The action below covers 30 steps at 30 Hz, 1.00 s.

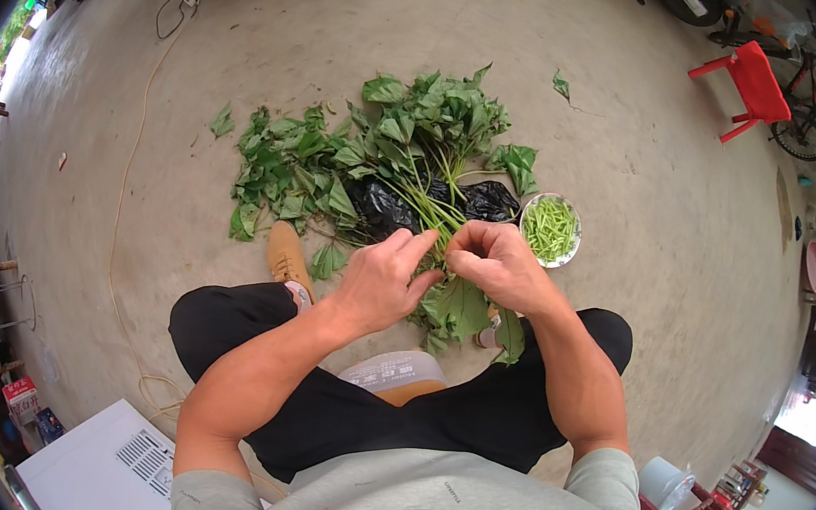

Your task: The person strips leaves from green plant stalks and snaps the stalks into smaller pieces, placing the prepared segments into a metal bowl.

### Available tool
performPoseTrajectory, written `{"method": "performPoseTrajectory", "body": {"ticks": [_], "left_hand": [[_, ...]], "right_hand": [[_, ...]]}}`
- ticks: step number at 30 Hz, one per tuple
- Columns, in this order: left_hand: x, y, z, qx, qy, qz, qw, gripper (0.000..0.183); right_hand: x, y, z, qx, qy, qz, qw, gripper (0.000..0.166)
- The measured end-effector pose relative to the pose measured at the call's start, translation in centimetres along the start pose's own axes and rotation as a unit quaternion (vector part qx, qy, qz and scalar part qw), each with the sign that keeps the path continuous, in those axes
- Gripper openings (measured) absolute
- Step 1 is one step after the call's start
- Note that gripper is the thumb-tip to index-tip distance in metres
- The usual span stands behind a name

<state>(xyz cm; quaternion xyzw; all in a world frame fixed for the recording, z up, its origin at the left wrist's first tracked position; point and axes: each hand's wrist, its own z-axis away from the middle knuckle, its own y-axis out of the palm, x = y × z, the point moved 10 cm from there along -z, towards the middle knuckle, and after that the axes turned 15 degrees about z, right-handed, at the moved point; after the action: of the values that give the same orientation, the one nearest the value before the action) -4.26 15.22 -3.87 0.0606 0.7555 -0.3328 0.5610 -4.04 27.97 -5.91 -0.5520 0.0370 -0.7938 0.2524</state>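
Observation:
My left hand (pixel 384 276) is beside a bunch of long green leaf stalks (pixel 437 211), fingers and thumb spread around the greens; whether it grips one is hidden. Close to it, my right hand (pixel 504 263) pinches thumb against forefinger at a leaf stem, mostly covered by the fingers. Broad green leaves (pixel 464 308) hang below both hands. The stalks run back into a leafy heap (pixel 432 110), partly over a black plastic bag (pixel 387 203). Right of the bag, a white patterned plate (pixel 576 248) holds short cut green stem pieces (pixel 550 227).
More leaves (pixel 290 158) lie left on the concrete floor (pixel 614 165). My shoe (pixel 288 250) stands beside them. A red plastic stool (pixel 758 83) and a bicycle (pixel 801 133) are far right. A cable (pixel 135 148) crosses the floor at left, near a white appliance (pixel 90 460).

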Motion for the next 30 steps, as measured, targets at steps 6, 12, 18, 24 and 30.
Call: {"method": "performPoseTrajectory", "body": {"ticks": [6, 12, 18, 24, 30], "left_hand": [[-0.6, -1.4, 0.0, -0.035, 0.048, 0.023, 0.998, 0.015], [-1.3, -0.9, 0.1, 0.007, 0.070, 0.031, 0.997, 0.013], [-1.3, -0.7, 0.0, 0.014, 0.040, 0.078, 0.996, 0.016], [-0.2, -0.8, 0.1, 0.012, -0.001, 0.143, 0.990, 0.017], [0.7, -1.0, 0.6, 0.002, -0.080, 0.246, 0.966, 0.017]], "right_hand": [[0.6, 1.4, 0.0, 0.059, -0.007, -0.107, 0.993, 0.007], [0.3, 1.6, -0.3, 0.067, -0.024, -0.102, 0.992, 0.008], [-0.2, 2.2, -0.5, 0.071, -0.023, -0.100, 0.992, 0.009], [0.2, 2.0, -0.6, 0.046, -0.026, -0.089, 0.995, 0.013], [0.5, 1.8, -0.6, 0.052, -0.034, -0.080, 0.995, 0.013]]}}
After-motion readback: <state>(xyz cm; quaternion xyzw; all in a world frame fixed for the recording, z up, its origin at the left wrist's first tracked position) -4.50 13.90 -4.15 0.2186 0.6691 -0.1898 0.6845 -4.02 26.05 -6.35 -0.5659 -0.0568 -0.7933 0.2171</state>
